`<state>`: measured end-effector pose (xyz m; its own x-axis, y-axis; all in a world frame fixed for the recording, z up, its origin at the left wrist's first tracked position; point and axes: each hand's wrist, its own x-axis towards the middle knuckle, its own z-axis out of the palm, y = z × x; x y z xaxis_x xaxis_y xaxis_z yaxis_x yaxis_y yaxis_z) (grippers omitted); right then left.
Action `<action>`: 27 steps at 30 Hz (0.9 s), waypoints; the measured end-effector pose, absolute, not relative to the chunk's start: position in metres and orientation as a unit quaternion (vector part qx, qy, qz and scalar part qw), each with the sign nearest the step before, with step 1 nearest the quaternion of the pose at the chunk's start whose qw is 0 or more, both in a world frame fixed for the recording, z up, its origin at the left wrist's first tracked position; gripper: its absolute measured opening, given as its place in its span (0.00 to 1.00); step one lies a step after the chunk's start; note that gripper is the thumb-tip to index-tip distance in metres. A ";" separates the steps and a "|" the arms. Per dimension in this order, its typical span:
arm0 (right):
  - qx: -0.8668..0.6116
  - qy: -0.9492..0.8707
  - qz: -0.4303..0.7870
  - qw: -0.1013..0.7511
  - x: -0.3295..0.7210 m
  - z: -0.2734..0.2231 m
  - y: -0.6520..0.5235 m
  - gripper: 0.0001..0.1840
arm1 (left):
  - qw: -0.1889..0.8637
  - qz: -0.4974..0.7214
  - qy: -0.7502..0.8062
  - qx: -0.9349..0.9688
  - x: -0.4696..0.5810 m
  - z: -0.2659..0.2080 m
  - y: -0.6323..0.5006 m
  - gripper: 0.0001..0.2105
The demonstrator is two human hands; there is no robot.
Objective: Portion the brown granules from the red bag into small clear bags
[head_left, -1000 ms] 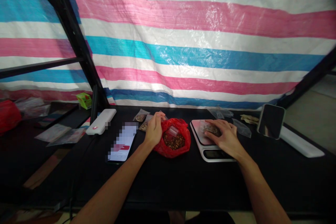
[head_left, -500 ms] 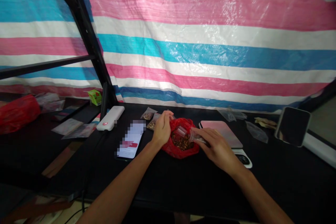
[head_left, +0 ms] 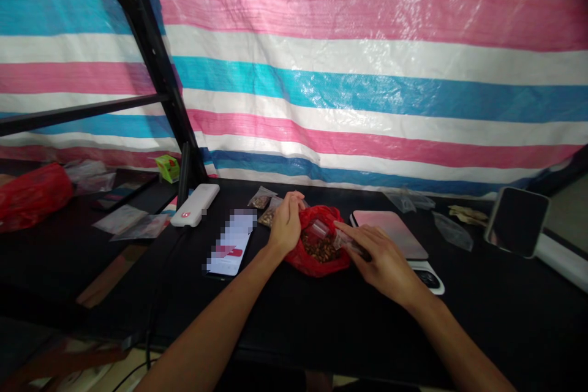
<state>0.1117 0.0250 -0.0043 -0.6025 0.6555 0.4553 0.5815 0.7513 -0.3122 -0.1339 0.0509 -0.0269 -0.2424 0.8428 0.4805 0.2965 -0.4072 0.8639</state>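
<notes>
A red plastic bag (head_left: pixel 307 268) stands with its mouth open on the black table, small brown pieces (head_left: pixel 324 249) inside it. A clear plastic cup or tube (head_left: pixel 319 229) lies on top of the pieces. At the bag's left rim is my left hand (head_left: pixel 285 226), its fingers curled together; what they grip is hidden. On the opposite side, my right hand (head_left: pixel 379 260) pinches a small clear plastic bag (head_left: pixel 344 241) with something dark in it, over the red bag's edge. The index finger lies stretched along the small bag's top.
Small filled clear bags (head_left: pixel 263 197) lie behind my left hand. A phone (head_left: pixel 232 245) and a white power bank (head_left: pixel 195 205) are to the left. A kitchen scale (head_left: pixel 390 233) sits at right, near empty clear bags (head_left: pixel 452 231) and a dark-screened device on a stand (head_left: pixel 519 220).
My right index finger has straightened out over the small clear bag. The left hand stays at the red bag's rim. The whole view has shifted slightly.
</notes>
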 end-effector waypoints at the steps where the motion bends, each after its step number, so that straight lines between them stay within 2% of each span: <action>1: -0.346 -0.892 0.066 0.282 0.111 -0.004 0.024 0.27 | 0.223 0.612 0.497 0.573 -0.134 -0.027 0.051 0.19; 8: -0.357 -0.879 0.067 0.310 0.110 -0.004 0.027 0.26 | 0.224 0.611 0.502 0.569 -0.134 -0.030 0.053 0.18; 14: -0.451 -0.797 0.019 0.401 0.134 -0.003 0.040 0.22 | 0.219 0.616 0.502 0.566 -0.135 -0.031 0.053 0.18; 17: -0.519 -0.774 -0.032 0.360 0.152 -0.004 0.050 0.23 | 0.221 0.620 0.499 0.563 -0.135 -0.032 0.054 0.19; 21: -0.535 -0.780 -0.072 0.316 0.165 -0.008 0.059 0.28 | 0.218 0.619 0.503 0.563 -0.135 -0.033 0.054 0.19; 23: -0.535 -0.777 -0.067 0.326 0.167 -0.010 0.062 0.30 | 0.216 0.619 0.505 0.562 -0.135 -0.033 0.054 0.19; 27: -0.544 -0.748 -0.023 0.379 0.170 -0.010 0.064 0.28 | 0.216 0.620 0.511 0.554 -0.136 -0.031 0.053 0.20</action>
<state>0.1703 0.0642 -0.0104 -0.1205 0.7959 0.5933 0.8315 0.4075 -0.3777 -0.1357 0.0532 -0.0306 -0.2920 0.8347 0.4670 0.2989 -0.3842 0.8735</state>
